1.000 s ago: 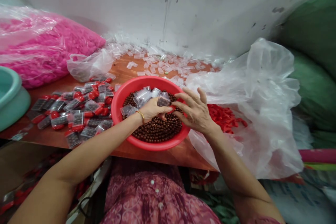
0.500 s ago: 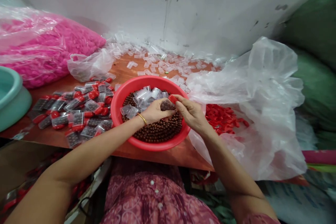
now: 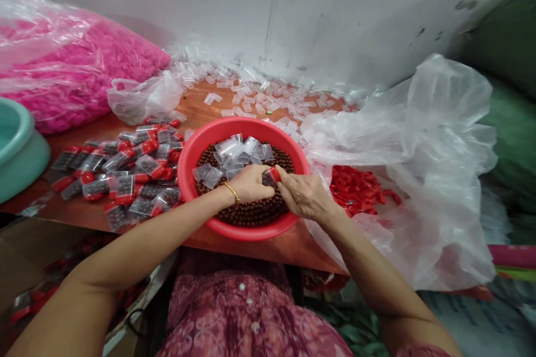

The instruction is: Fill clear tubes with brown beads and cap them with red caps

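Above the red basin (image 3: pixel 187 201), my left hand (image 3: pixel 251 183) is closed around a small clear plastic case (image 3: pixel 267 178) with dark beads inside. My right hand (image 3: pixel 305 194) pinches the red cap (image 3: pixel 274 173) at the case's upper end, where cap and case meet. Brown beads (image 3: pixel 247 213) in strand-like rows fill the basin under both hands. Several empty clear cases (image 3: pixel 228 148) lie on top of the beads, left of and behind my left hand. To the right of the basin is a heap of loose red caps (image 3: pixel 360 189) in a clear plastic bag.
Filled cases with red caps (image 3: pixel 125 178) are piled left of the basin. Behind it, clear cases (image 3: pixel 268 101) lie scattered by the wall. A bag of pink pieces (image 3: pixel 84 67) and a teal tub (image 3: pixel 20 150) stand at far left. A crumpled plastic bag (image 3: pixel 439 178) covers the right side.
The red cap now sits at the end of the case, and my right hand has come slightly lower and turned flatter. The whole view has shifted a little.
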Demonstrator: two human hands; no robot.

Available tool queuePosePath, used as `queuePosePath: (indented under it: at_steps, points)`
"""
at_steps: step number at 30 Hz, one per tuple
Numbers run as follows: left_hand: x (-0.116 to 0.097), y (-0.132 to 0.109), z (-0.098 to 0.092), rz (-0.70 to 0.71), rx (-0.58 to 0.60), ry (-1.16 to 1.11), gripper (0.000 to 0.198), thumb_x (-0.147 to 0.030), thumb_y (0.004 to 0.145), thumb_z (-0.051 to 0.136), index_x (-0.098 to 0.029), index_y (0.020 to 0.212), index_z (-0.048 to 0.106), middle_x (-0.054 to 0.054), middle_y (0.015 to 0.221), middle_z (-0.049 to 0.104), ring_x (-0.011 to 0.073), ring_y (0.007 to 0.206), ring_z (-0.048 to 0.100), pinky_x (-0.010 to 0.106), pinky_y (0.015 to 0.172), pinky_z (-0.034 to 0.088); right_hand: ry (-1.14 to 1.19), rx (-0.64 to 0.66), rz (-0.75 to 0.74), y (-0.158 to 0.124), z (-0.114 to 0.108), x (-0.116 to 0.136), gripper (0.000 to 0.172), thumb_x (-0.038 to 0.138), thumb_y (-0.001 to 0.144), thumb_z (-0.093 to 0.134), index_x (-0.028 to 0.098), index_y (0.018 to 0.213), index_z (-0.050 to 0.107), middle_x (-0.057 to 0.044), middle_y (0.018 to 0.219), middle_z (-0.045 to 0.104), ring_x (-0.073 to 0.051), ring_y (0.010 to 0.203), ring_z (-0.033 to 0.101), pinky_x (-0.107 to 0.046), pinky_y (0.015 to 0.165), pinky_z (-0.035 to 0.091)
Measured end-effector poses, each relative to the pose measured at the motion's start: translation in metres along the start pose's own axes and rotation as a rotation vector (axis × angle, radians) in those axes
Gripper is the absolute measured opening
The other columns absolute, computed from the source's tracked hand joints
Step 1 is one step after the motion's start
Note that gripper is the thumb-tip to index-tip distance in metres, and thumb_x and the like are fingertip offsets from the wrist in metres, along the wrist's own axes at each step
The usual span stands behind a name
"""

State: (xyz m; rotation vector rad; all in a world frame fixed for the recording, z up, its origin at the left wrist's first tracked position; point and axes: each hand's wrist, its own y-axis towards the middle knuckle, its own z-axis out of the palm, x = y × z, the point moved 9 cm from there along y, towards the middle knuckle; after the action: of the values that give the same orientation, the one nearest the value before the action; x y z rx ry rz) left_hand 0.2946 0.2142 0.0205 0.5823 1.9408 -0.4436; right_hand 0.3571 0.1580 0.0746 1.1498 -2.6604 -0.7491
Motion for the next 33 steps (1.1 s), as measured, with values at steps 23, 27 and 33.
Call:
queuePosePath:
  at_steps: [23,27,33]
  points:
    - [-0.007,-0.012,0.015,0.095,0.137,0.594,0.025,-0.019,0.062,0.053,-0.011,0.082,0.064,0.004,0.063,0.063,0.0150,0.052,0.052,0.025,0.053,0.040,0.997,-0.032,0.729,0.013,0.071,-0.036,0.079,0.071,0.082,0.027,0.017,0.135,0.045,-0.010,0.137,0.048,-0.023,0.129,0.041,-0.041,0.113,0.022]
    - [-0.010,-0.005,0.013,0.096,0.112,0.729,0.024,-0.023,0.063,0.054,-0.013,0.082,0.064,0.006,0.067,0.066,0.0179,0.058,0.057,0.026,0.056,0.042,0.974,-0.191,0.725,0.018,0.064,-0.037,0.067,0.068,0.084,0.026,0.023,0.123,0.057,-0.006,0.128,0.056,-0.020,0.122,0.047,-0.039,0.109,0.029]
    - [-0.044,-0.021,-0.031,0.162,-0.084,0.618,0.019,-0.032,0.071,0.050,-0.017,0.074,0.061,0.000,0.066,0.063,0.0139,0.061,0.056,0.023,0.059,0.041,0.907,-0.486,0.801,-0.020,0.009,-0.073,0.059,0.054,0.092,0.018,0.022,0.109,0.064,-0.003,0.110,0.066,-0.017,0.104,0.058,-0.035,0.093,0.044]
